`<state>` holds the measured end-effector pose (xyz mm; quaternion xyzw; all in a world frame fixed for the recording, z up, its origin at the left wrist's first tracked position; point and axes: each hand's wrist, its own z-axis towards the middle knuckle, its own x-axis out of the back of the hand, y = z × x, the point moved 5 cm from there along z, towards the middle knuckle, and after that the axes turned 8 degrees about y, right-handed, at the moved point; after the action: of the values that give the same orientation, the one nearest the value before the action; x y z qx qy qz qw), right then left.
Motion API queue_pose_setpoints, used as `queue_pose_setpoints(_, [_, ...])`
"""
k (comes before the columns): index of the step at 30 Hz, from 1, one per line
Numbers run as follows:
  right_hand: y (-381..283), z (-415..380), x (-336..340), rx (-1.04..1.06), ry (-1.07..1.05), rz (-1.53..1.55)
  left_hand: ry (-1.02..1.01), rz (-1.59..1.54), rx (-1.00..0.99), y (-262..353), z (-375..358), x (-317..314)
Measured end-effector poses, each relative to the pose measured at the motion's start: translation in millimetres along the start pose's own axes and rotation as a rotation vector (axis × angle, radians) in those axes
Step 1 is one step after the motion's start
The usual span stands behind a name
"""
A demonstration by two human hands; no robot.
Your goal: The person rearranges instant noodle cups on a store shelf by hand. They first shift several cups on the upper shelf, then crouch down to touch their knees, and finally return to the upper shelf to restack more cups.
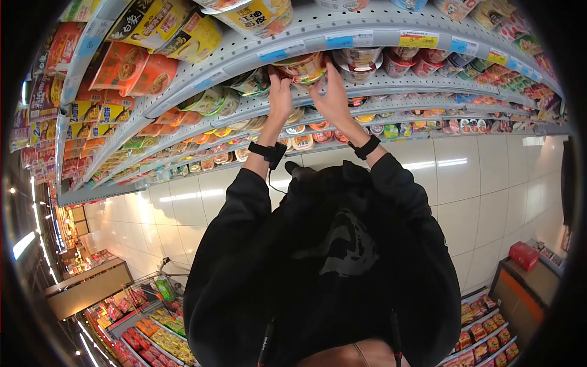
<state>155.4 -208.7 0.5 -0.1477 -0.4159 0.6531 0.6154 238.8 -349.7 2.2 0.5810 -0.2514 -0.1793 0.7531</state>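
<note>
Both my hands are raised to a shelf of instant noodle tubs, one at each side of a yellow and red bowl (pixel 301 68). My left hand (pixel 280 92) wraps its left side, and my right hand (pixel 331 92) has its fingers around the right side. The bowl sits just under the price-label strip (pixel 342 41) of the shelf above. Left of it stand dark green bowls (pixel 249 83); to its right is a pale bowl (pixel 358 61), with red cups (pixel 397 63) farther along. Black bands circle both wrists.
Lower shelves of packaged food run below and to the left. Red-orange tubs (pixel 131 67) fill the upper left. Behind me are a shopping cart (pixel 164 275), low snack racks (pixel 156 336), and a red box (pixel 524 255) on a counter. The floor (pixel 461 177) is tiled.
</note>
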Motion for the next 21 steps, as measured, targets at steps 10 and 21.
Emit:
queue_pose_setpoints(10, [10.2,13.7,-10.8,-0.216,-0.199,0.273,0.054,0.198,-0.129,11.4,-10.2,5.0])
queue_pose_setpoints(21, [2.2,-15.1,-0.4,-0.283,-0.233,0.220,0.007,0.211,-0.100,6.3,-5.0,7.1])
